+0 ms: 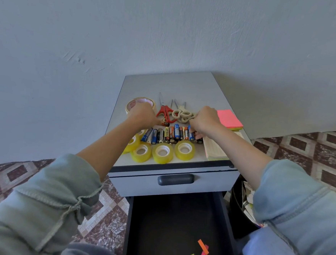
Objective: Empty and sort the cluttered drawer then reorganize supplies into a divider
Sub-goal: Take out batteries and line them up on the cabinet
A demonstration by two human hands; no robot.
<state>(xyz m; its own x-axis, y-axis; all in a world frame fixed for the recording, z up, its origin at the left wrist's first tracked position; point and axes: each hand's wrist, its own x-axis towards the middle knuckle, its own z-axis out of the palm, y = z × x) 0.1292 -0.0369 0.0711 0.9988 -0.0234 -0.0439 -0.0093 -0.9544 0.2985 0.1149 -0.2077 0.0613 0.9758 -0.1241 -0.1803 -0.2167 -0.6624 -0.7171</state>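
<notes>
On the grey cabinet top [166,83] lies a row of several batteries [168,135]. My left hand [142,115] reaches over the row's left end and pinches one small dark battery [165,124] behind the row. My right hand [205,120] is curled over the row's right end, its fingertips closed round a battery [198,137] there. Several yellow tape rolls [162,152] line the front edge. Red scissors [165,112] and beige scissors [182,114] lie behind the batteries. The lower drawer [172,227] stands open, dark inside, with several coloured paper strips [202,249].
A large beige tape roll [140,102] sits behind my left hand. Pink sticky notes [229,118] and a notepad [215,148] lie along the right edge. The upper drawer with its dark handle [175,179] is closed. A dark bin [241,202] stands to the cabinet's right.
</notes>
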